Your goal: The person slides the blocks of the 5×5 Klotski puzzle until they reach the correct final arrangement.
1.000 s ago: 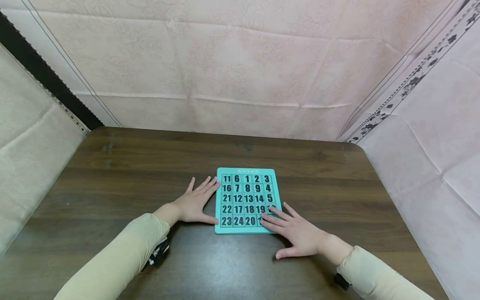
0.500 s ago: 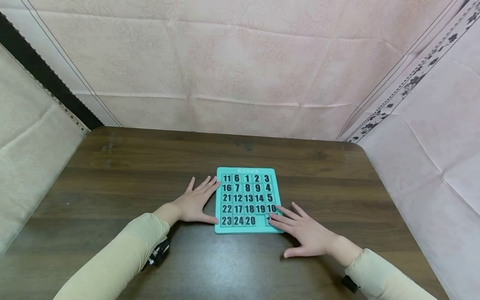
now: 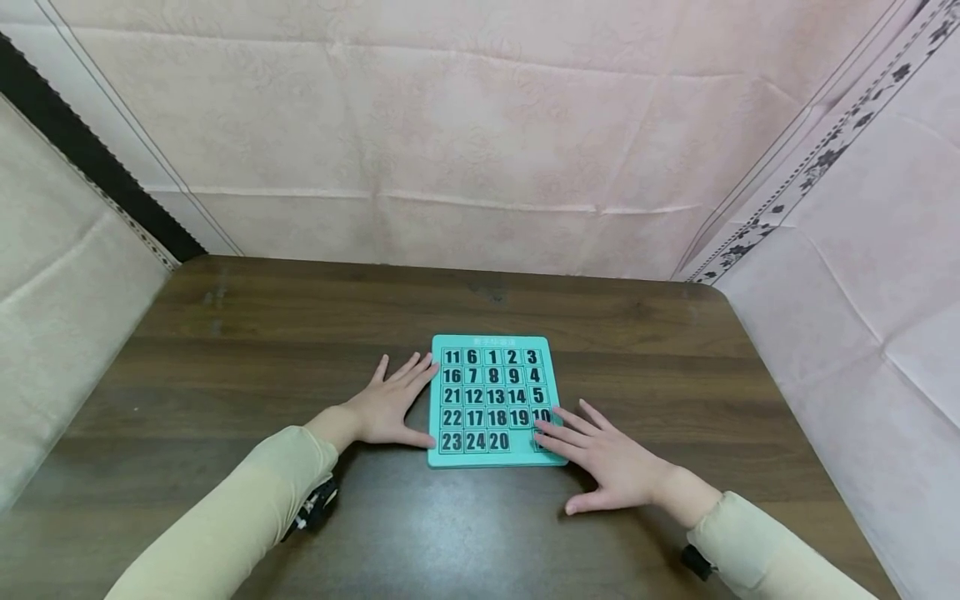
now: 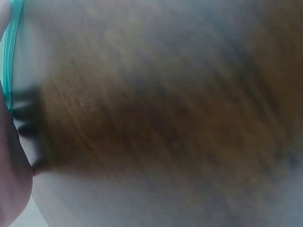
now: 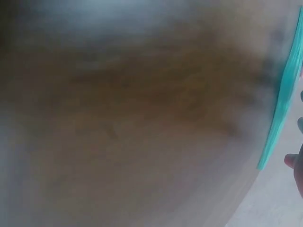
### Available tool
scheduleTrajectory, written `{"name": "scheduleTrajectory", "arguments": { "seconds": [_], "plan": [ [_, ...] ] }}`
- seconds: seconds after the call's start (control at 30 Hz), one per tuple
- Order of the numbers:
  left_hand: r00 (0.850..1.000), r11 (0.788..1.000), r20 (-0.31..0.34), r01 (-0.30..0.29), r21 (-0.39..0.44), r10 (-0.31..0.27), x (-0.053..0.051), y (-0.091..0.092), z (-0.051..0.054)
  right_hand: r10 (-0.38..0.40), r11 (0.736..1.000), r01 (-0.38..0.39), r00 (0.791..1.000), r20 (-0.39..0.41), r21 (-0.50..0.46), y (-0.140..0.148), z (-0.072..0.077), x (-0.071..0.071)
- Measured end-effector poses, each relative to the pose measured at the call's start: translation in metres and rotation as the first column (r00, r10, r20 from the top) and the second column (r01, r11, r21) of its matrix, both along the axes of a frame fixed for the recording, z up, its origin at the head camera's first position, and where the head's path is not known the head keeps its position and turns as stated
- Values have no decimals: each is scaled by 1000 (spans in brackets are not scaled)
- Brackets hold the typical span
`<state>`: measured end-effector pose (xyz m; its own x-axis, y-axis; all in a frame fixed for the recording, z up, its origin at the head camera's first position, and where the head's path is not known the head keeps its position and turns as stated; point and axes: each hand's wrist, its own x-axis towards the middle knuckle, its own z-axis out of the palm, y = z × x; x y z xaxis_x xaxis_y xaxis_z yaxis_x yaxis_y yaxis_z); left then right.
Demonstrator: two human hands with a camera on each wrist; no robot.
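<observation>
A teal number sliding puzzle point(image 3: 495, 407) lies flat on the table, its black-numbered tiles in rows. My left hand point(image 3: 390, 408) rests against the puzzle's left edge, fingers spread and thumb at the lower corner. From the right, my right hand point(image 3: 611, 467) reaches over the lower right corner, its extended fingertips on the last column. They partly cover tile 10 and hide most of the tile beneath it. An open slot point(image 3: 520, 441) shows in the bottom row, right of tile 20. Both wrist views catch the puzzle's edge point(image 5: 284, 94) and little of either hand.
The brown wood-grain table point(image 3: 300, 308) has rounded far corners. Pale patterned cloth point(image 3: 480, 150) hangs behind it, with more cloth at both sides. A dark band point(image 3: 97, 158) runs down at the left. Small black devices point(image 3: 315, 504) sit under the sleeves.
My right hand has moved right, and a bottom-row tile has slid right into the corner, baring the slot beside tile 20. The left hand stays in place.
</observation>
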<state>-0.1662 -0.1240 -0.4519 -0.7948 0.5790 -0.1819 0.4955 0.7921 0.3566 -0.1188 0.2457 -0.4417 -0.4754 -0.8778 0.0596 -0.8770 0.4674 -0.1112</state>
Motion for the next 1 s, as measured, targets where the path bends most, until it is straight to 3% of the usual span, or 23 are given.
{"name": "scheduleTrajectory", "arguments": {
  "seconds": [0.47,1.0],
  "plan": [
    [1000,1000,3,4,3,-4,0,1,-1,63,993,-67,997,43,102,-39,2,-4],
    [1000,1000,9,-2,-1,2,-1,0,0,57,996,-59,998,38,60,-28,-1,-4]
  ]
}}
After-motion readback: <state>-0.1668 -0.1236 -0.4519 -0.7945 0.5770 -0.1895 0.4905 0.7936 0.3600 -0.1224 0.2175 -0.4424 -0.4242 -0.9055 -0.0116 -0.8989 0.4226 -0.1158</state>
